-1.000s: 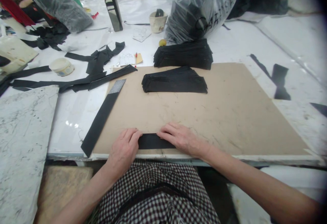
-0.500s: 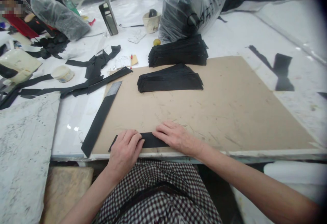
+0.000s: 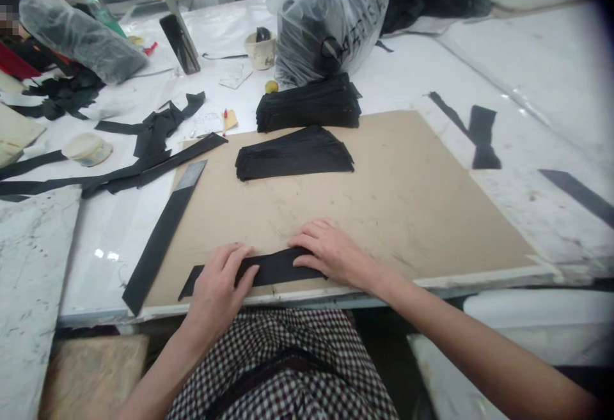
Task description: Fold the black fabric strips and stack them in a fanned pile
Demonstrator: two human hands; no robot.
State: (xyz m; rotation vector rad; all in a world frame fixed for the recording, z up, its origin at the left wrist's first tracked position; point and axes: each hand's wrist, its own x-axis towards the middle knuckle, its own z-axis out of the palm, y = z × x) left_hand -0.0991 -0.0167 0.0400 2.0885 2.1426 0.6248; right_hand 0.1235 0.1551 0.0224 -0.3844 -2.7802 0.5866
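Left hand (image 3: 218, 286): thumb parted from the fingers by a moderate gap, palm down over the black strip (image 3: 275, 268), fingertips resting on it; I cannot tell whether anything is pinched. Right hand (image 3: 330, 250): fingers near one another, thumb a narrow gap away, laid on the same strip towards its right end.

Black strip: one, lying under both hands along the near edge of the brown board (image 3: 432, 215); middle stretch bare between the hands, left end jutting out beyond the left hand.

Long black piece (image 3: 163, 241): one, grey at its far end, slanting at the board's left edge, apart from the left hand.

Near stack (image 3: 295, 153) and far stack (image 3: 309, 105): black pieces, fanned, beyond the hands.

Paper slips (image 3: 206, 124): marks too small for me to read; red pencil (image 3: 225, 123) beside them.

Clear plastic bag (image 3: 330, 20): behind the far stack, dark contents, large dark lettering warped by folds; I cannot make out the word.

Tub (image 3: 87, 149): pale, round, far left; I read no label.
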